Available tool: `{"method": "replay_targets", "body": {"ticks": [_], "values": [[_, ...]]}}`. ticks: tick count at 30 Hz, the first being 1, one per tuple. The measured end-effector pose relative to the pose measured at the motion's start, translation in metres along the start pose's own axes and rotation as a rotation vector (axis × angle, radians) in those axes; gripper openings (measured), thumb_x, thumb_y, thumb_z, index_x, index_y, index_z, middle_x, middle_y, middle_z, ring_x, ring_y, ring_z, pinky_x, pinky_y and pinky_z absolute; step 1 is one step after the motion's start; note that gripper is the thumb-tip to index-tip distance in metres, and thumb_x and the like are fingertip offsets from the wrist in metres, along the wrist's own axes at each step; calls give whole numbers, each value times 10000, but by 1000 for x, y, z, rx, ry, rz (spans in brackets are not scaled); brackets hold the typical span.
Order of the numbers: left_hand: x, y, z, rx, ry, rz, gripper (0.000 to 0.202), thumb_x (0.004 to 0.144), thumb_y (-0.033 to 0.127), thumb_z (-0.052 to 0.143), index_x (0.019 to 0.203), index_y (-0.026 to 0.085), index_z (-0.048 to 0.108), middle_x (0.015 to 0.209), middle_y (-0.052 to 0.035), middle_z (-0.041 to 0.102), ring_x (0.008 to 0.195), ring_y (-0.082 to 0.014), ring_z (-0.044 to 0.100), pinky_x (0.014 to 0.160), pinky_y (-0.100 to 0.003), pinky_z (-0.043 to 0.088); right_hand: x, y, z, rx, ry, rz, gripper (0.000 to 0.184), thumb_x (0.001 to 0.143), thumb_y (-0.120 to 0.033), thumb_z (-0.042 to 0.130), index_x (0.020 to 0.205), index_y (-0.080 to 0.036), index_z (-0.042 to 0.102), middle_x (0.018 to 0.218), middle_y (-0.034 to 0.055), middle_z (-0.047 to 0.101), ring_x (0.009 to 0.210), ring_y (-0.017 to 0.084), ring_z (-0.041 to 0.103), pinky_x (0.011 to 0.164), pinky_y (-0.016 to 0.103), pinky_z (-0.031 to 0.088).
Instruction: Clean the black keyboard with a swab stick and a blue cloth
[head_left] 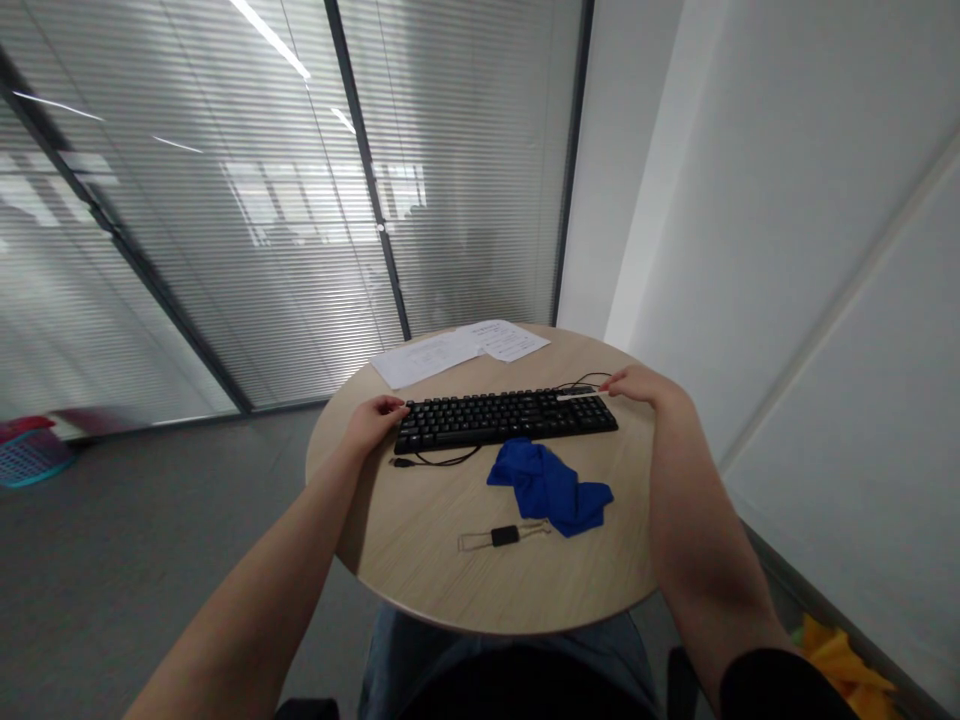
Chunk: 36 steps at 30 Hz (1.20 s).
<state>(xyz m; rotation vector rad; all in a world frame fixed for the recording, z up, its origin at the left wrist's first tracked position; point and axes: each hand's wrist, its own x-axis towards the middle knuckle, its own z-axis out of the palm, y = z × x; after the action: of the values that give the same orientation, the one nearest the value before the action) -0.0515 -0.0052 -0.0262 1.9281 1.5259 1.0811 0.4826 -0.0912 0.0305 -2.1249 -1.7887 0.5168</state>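
A black keyboard lies across the round table. My left hand is closed at its left end, with thumb and fingers on the edge. My right hand is closed in a pinch on a thin white stick, whose far end reaches over the keys at the upper right. The kind of stick is too small to make out. In front of the keyboard lies a crumpled blue cloth. Closer to me is a wire keycap puller with a black middle.
Printed sheets of paper lie at the table's far side. A black cable with its plug rests before the keyboard's left end. Blinds behind glass and a white wall stand close by. A blue basket is on the floor.
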Motion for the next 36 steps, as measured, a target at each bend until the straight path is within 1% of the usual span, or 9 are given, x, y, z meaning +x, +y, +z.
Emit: {"method": "replay_targets", "body": {"ticks": [4,7,11,15,20,24,28,33,36], "values": [[1,-2,1,5,17,-8,338,664,522,689,833,230,719,820,-48,746,789,-249,677,748,-332,508,-1,-12,9,34,-21,-84,321,798,-242,602,1046,-208,802,1043,20,783,1018,213,670,887,246,481],[3,-5,1,17,20,-7,343,664,523,695,841,230,721,834,-46,750,802,-249,682,766,-333,508,1,-24,18,57,-54,-154,312,796,-244,597,1032,-213,799,1015,2,786,982,195,675,874,234,482],[4,-7,1,-3,20,11,358,660,532,702,838,223,727,812,-51,746,774,-249,684,747,-340,511,9,-31,30,58,-69,-175,318,783,-245,595,1027,-223,798,953,-8,787,908,181,681,824,231,490],[2,-4,0,-30,18,2,369,645,526,712,831,208,734,790,-51,743,747,-246,679,725,-341,507,15,-27,35,50,-53,-161,317,778,-251,611,1027,-223,805,948,2,788,883,180,676,826,232,484],[0,0,0,-34,14,-6,361,641,519,723,824,208,731,793,-46,749,747,-245,677,722,-338,507,16,-23,35,48,-46,-163,310,784,-254,621,1027,-222,809,944,5,789,888,182,680,820,231,481],[0,-1,0,-24,21,3,358,650,526,707,821,212,727,807,-52,749,756,-248,679,736,-343,499,17,-21,36,46,-32,-183,295,813,-283,639,1044,-207,805,967,25,792,895,185,684,820,233,483],[0,-2,0,-14,-2,3,383,663,540,696,847,206,732,822,-59,755,769,-250,681,752,-346,504,20,-20,39,40,-23,-206,287,824,-338,672,1041,-206,805,949,29,794,875,193,690,819,250,492],[0,-2,0,-6,-13,6,415,666,556,691,866,196,734,833,-58,760,788,-249,683,770,-342,512,22,-18,39,41,5,-232,256,814,-325,704,1015,-209,813,951,39,797,882,208,697,843,276,495],[1,-3,0,-11,-6,16,413,664,560,684,856,198,734,827,-58,756,778,-243,682,764,-337,507,24,-17,40,44,17,-242,246,804,-330,720,997,-214,817,945,42,798,872,214,701,828,284,500]]}}
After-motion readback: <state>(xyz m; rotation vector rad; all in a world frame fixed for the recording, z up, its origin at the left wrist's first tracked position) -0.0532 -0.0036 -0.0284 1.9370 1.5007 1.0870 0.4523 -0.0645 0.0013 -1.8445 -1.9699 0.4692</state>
